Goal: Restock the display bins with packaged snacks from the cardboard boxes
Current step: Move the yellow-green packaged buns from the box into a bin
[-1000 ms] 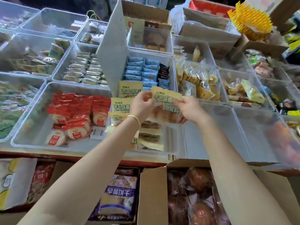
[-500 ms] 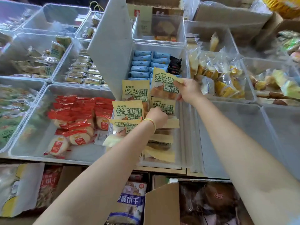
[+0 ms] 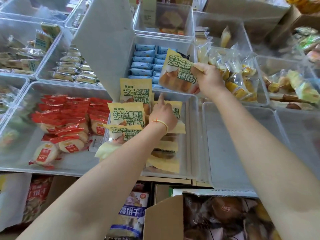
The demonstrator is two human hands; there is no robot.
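Observation:
A clear display bin (image 3: 191,135) in the middle holds several yellow snack packets with green lettering (image 3: 127,116), some standing upright, some lying flat. My right hand (image 3: 208,79) holds one more yellow packet (image 3: 176,71) in the air above the bin's far edge. My left hand (image 3: 163,115) is inside the bin, fingers on the top of an upright packet (image 3: 174,109), index finger pointing away. A cardboard box (image 3: 164,217) with dark wrapped buns sits below at the front right.
Left of the yellow packets lies a bin of red-wrapped cakes (image 3: 64,122). A grey board (image 3: 105,40) leans upright behind. Blue packets (image 3: 143,66) fill the bin beyond. An unfilled clear bin (image 3: 230,144) is to the right. More snack bags (image 3: 131,215) sit under the shelf.
My right hand lifted its packet up and away toward the bin's far edge. My left hand pushed deeper into the bin onto the upright packets. The camera leaned closer.

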